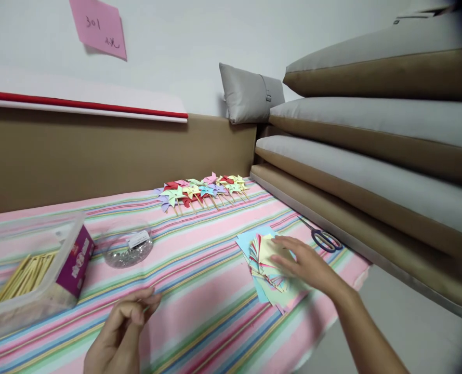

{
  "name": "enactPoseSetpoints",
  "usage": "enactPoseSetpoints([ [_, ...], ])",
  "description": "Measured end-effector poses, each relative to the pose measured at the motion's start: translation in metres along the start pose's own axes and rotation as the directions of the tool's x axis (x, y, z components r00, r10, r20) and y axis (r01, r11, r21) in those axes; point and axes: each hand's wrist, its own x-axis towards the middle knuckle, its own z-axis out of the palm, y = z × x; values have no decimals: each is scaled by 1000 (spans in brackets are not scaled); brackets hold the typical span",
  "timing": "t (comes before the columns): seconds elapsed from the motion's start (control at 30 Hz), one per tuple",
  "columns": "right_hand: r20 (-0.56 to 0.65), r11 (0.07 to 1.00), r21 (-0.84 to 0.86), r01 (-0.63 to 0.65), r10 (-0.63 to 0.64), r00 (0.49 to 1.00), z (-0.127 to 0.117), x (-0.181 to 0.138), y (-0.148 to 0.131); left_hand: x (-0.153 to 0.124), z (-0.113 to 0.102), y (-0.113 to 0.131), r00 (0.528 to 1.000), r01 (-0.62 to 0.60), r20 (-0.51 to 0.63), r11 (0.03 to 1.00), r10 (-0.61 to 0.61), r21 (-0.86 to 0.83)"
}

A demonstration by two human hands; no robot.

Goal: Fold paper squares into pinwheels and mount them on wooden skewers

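Observation:
My right hand [303,262] reaches over a stack of colored paper pieces [267,254], its fingers stretched out and apart. The top piece is pale yellow, with red, blue and white edges fanned out below it. Larger light blue and green sheets [260,288] lie beneath the stack. Whether the fingertips touch the paper I cannot tell. My left hand [121,330] is raised over the striped cloth [192,306] at the lower left, its fingers curled in and thumb and fingertips close together. Anything in that pinch is too small to make out.
Several paper pinwheels on sticks [199,193] lie at the back. Scissors [324,240] rest by the stacked cushions [371,166] on the right. On the left stand a round clear container [127,252] of small shiny pieces and a plastic box [75,265] of wooden sticks.

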Motion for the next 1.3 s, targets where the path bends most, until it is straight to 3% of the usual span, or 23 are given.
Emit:
enactPoseSetpoints([
  [0.1,-71,996,74,54,-48,996,26,-18,-3,-10,8,14,998,42,43,999,-43,27],
  [0.2,-95,991,115,73,-63,994,37,-18,-2,-21,10,21,998,26,53,998,-28,50],
  [0.47,-84,983,178,40,-25,996,40,-22,12,-37,3,22,995,-24,100,999,20,43],
  [0.73,-62,965,258,37,-22,998,43,-20,26,-35,-1,16,994,-36,106,999,35,5],
  [0.93,-184,974,221,50,-9,983,39,-16,18,-33,1,19,995,-30,92,1000,30,-4],
  [1.03,-345,982,187,34,33,938,31,-14,9,-31,2,18,996,-11,89,1000,11,7],
  [1.17,-566,983,181,10,96,819,18,-15,-6,-28,0,14,996,0,91,1000,-2,23],
  [1.23,-648,949,314,29,192,737,14,-15,-20,-29,0,14,994,11,106,1000,-12,17],
  [1.3,-613,800,593,95,372,697,14,-16,-39,-31,4,16,987,30,155,999,-32,14],
])
